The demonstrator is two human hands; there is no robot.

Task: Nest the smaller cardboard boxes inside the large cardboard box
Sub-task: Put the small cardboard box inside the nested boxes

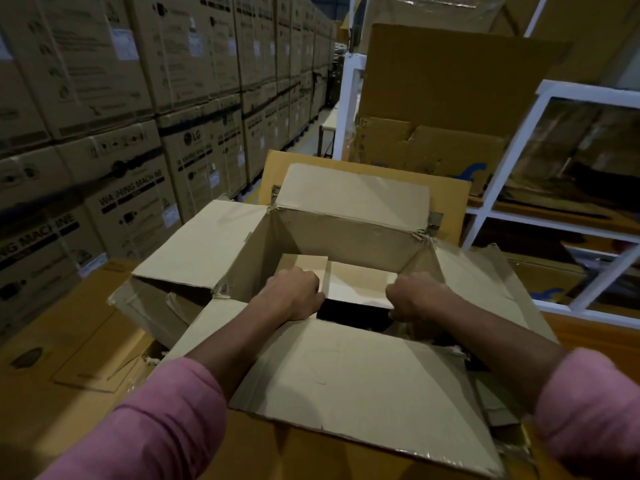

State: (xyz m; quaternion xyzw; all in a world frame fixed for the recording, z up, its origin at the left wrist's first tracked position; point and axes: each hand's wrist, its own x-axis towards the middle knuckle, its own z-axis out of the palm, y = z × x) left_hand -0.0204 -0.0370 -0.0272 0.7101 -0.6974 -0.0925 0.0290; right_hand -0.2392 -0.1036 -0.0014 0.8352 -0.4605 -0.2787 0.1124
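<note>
A large cardboard box (349, 233) stands in front of me with all its flaps folded outward. Inside its opening sits a smaller cardboard box (356, 282), open at the top, with a dark interior. My left hand (294, 294) grips the smaller box's left flap, fingers curled over the edge. My right hand (415, 296) grips its right edge in the same way. Both hands are down inside the large box. The smaller box's bottom is hidden.
Tall stacks of washing-machine cartons (145, 140) line the left side. A white metal rack (550, 216) with flattened cardboard stands at the right. Flat brown cartons (69, 358) lie under and left of the large box. An aisle (311, 133) runs back in the middle.
</note>
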